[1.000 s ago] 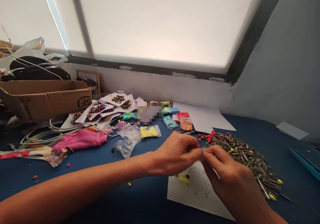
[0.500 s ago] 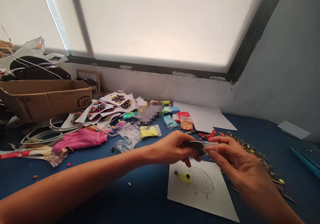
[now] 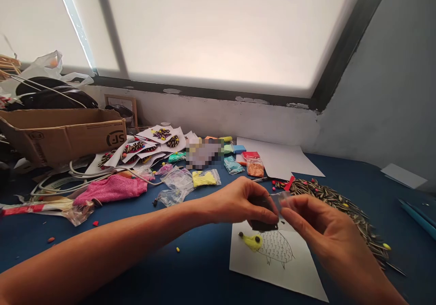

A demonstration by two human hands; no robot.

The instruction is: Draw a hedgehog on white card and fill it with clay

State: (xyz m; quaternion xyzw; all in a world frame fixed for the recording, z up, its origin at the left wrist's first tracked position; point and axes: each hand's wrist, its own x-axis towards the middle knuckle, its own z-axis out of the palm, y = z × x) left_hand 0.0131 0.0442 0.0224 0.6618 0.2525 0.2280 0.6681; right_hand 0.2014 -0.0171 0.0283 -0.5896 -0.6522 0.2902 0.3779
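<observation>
My left hand (image 3: 235, 201) is closed around a small clear plastic bag with dark, clay-like stuff (image 3: 263, 226) in it. The fingers of my right hand (image 3: 322, 223) pinch the bag's clear edge from the other side. Below both hands lies a white sheet (image 3: 245, 265) with a pencil hedgehog drawing (image 3: 276, 247). Yellow clay (image 3: 252, 242) covers the hedgehog's head, with a dark nose and a dark eye on it. A pile of striped sunflower seeds (image 3: 322, 194) spreads behind my right hand, partly hidden by it.
Bags of coloured clay, among them a yellow one (image 3: 204, 178) and an orange one (image 3: 255, 167), lie behind my hands. Farther left are a pink cloth (image 3: 111, 189), coiled cables and a cardboard box (image 3: 68, 139). White paper (image 3: 289, 159) lies by the wall; a blue folder (image 3: 417, 218) is at right.
The bag has tilted, showing more of its dark lower side. My right hand's fingers have drawn in and moved slightly down; my left thumb now presses along the bag.
</observation>
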